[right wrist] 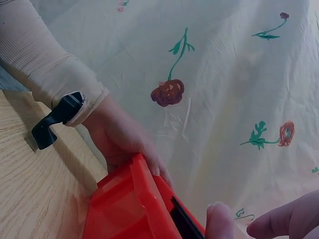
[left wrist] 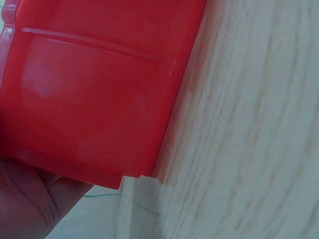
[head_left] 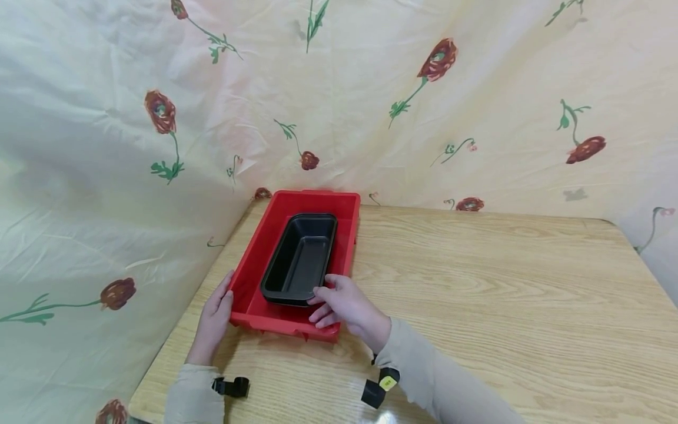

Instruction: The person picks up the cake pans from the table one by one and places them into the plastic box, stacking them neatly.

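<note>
A black loaf pan (head_left: 309, 259) lies inside a red plastic tray (head_left: 254, 235) on the table. My left hand (head_left: 213, 315) grips the tray's left wall at the near corner, its thumb at the rim; the left wrist view shows the palm (left wrist: 30, 199) against the red outer side. Over the tray's near right corner, my right hand (head_left: 344, 306) hovers at the pan's near end with fingers spread. In the right wrist view its thumb (right wrist: 219, 221) and a finger (right wrist: 284, 219) stand apart, close to the pan's black rim (right wrist: 185, 219). Whether they touch the rim I cannot tell.
The wooden table (head_left: 477, 294) stretches to the right of the tray. A flowered cloth (head_left: 371, 118) hangs behind the table and along its left side. Both wrists wear black camera straps (head_left: 231, 387).
</note>
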`<state>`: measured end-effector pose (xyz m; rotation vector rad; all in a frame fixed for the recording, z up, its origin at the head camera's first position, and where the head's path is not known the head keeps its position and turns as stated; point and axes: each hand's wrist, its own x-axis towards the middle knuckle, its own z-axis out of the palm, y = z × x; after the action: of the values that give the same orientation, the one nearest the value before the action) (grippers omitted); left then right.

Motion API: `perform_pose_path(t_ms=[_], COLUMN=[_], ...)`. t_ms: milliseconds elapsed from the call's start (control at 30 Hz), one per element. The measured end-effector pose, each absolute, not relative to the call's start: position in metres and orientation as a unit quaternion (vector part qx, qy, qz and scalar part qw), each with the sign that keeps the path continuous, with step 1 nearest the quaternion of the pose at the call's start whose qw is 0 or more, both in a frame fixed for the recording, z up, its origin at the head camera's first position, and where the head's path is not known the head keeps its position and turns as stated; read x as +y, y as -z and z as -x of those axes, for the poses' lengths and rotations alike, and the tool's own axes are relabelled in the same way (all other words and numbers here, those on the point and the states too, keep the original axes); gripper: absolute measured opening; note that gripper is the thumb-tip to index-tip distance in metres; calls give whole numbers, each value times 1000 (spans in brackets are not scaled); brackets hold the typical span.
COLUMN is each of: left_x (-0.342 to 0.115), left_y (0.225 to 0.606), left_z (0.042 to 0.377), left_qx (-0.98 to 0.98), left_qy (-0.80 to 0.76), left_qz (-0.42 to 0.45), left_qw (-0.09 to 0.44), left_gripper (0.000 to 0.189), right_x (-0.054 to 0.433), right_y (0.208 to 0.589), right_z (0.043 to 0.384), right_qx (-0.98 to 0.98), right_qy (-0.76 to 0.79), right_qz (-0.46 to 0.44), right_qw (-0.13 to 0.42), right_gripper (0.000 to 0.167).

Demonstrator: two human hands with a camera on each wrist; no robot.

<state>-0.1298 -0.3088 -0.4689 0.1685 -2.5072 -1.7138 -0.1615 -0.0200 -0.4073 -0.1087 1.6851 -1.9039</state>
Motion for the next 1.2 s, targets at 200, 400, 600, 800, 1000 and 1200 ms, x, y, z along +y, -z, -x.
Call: perform_pose_path(t_ms=[200,400,600,800,1000,1200], left_x=[-309,-308,-307,-307,-308,-308], left_y=[468,468,469,468,468,469], left_z=[130,129,130,129,129,128], left_qx=[-820,-819,-819,-817,-823,-831], left_qy=[568,568,568,571,563,550], left_qz=[-54,-57,-66,-70,-66,-65], left_qw=[49,49,47,41,45,52], left_gripper=[50,50,50,51,51,50], right_x=[-18,-14,-9,0,11,25], right_y=[407,406,402,397,396,396], right_z=[160,158,154,151,150,148], right_qx=[636,651,671,681,683,691], right_qy=[708,694,682,676,673,665], right_qz=[46,56,64,75,96,109], right_qw=[303,303,283,271,265,263], right_gripper=[69,71,68,59,52,48])
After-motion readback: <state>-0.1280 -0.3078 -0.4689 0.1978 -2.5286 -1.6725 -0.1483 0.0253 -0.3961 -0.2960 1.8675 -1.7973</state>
